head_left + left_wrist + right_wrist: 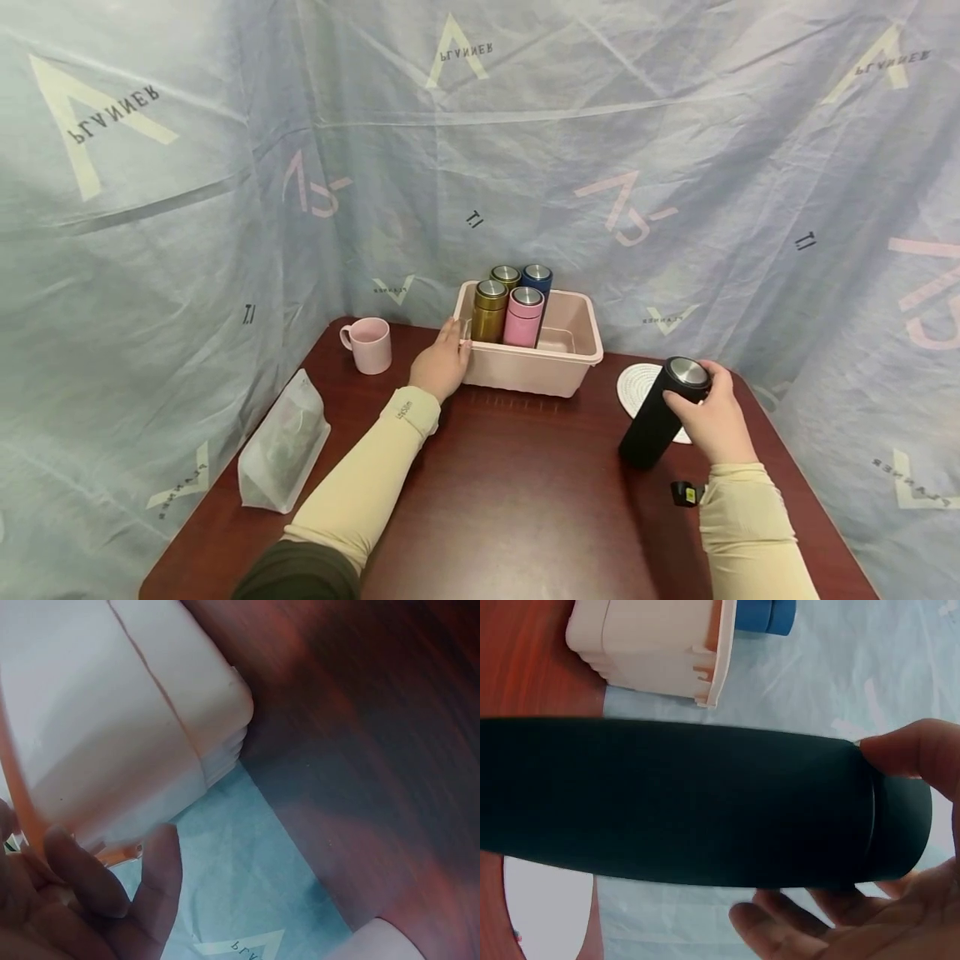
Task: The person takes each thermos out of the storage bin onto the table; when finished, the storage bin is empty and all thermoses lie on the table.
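Note:
My right hand (722,418) grips a black thermos (654,427) around its capped top, thumb on one side and fingers on the other. Its silver lid disc faces up; whether its base touches the table I cannot tell. In the right wrist view the thermos (682,802) spans the picture. My left hand (441,364) holds the left end of a pale pink plastic bin (525,372) at its rim. Inside the bin's left part stand two gold thermoses, the nearer one (489,321) in front, a pink thermos (522,322) and a blue thermos (545,282).
A white round coaster (636,383) lies partly behind the black thermos. Near my right wrist is a small black object (684,493) with a yellow-green mark. On the left stand a pink mug (372,347) and a translucent pouch (288,442). Printed grey cloth surrounds the dark red table (517,500).

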The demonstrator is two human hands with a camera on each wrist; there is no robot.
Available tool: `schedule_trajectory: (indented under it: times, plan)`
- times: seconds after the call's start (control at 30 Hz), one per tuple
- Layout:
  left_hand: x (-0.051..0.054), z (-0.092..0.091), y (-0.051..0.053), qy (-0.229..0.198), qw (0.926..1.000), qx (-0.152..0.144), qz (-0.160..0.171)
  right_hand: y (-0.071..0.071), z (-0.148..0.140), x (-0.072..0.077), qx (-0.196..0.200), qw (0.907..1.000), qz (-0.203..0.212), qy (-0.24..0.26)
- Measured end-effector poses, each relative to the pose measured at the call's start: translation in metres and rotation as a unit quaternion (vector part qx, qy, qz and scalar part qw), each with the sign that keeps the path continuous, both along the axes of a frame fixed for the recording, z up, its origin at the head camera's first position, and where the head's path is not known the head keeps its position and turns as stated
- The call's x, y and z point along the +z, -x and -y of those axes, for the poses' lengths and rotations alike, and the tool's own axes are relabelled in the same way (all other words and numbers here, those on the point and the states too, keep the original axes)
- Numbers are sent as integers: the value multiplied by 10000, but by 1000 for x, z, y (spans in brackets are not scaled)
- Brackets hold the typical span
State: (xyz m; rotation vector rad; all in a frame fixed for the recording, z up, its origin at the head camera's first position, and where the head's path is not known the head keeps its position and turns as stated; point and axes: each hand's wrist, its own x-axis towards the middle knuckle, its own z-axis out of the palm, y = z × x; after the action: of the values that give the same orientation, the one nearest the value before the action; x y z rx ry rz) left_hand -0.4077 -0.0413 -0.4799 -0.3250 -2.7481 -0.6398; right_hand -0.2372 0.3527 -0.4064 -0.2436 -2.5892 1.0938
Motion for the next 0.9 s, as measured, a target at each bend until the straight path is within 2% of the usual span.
schedule_trajectory:
  times: [0.13, 0.2, 0.27, 0.37, 0.4, 0.47, 0.53, 0.67, 0.8, 0.9]
  plan:
    - [0, -2, 1, 35, 10000, -6, -90, 0, 8, 4, -278, 9993, -174, 155]
    - [0, -2, 1, 46, 9999, -14, -135, 1, 17, 9, -480, 9965, -682, 55]
    - [1, -2, 2, 72, 9998, -13, -166, 3, 31, 16, -585, 9883, -1399, -142]
    - [1, -3, 2, 33, 9998, -12, -183, 13, 57, 28, -429, 9672, -2460, -455]
    - [1, -3, 2, 16, 9998, -8, -196, 18, 66, 31, -315, 9615, -2679, -514]
    - [0, -3, 2, 24, 9998, 14, -188, 29, 82, 36, -113, 9568, -2860, -519]
    - [-2, -3, 3, 64, 9998, 49, -190, 45, 95, 38, 60, 9567, -2872, -476]
    - [-6, -2, 2, 66, 9997, 100, -219, 82, 114, 35, 368, 9656, -2538, -434]
    - [-6, -2, 2, 9, 9995, 66, -305, 115, 128, 31, 604, 9783, -1956, -306]
    - [-6, 0, 2, 13, 9994, 48, -338, 134, 139, 29, 724, 9852, -1541, -177]
